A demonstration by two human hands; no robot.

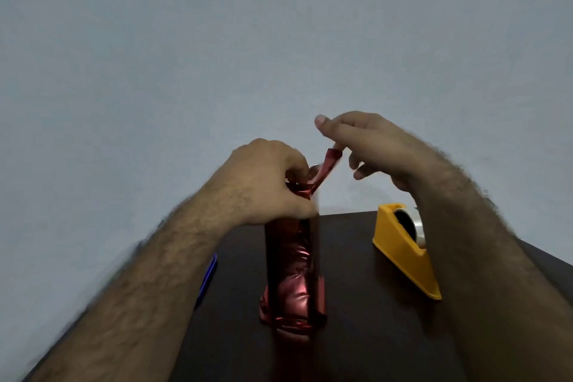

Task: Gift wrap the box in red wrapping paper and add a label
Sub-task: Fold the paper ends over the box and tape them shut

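While upright on the table (356,335), box (293,273): left hand (266,183) gripping top, right hand (369,143) pinching red paper flap (329,164)

The left hand (266,183) gripped the top of the upright red-wrapped box (293,270) while the right hand (369,146) pinched a paper flap (328,163) beside a yellow tape dispenser (403,248).

No readable text, label, brand, number or sign anywhere in view. Shiny red wrapping paper (293,282) on upright box: plain foil, no print. Yellow tape dispenser (403,253): plain plastic, no logo or lettering visible. Blue pen (207,281) at table's left edge: blurred, any marking illegible. Wall behind: bare, no writing.
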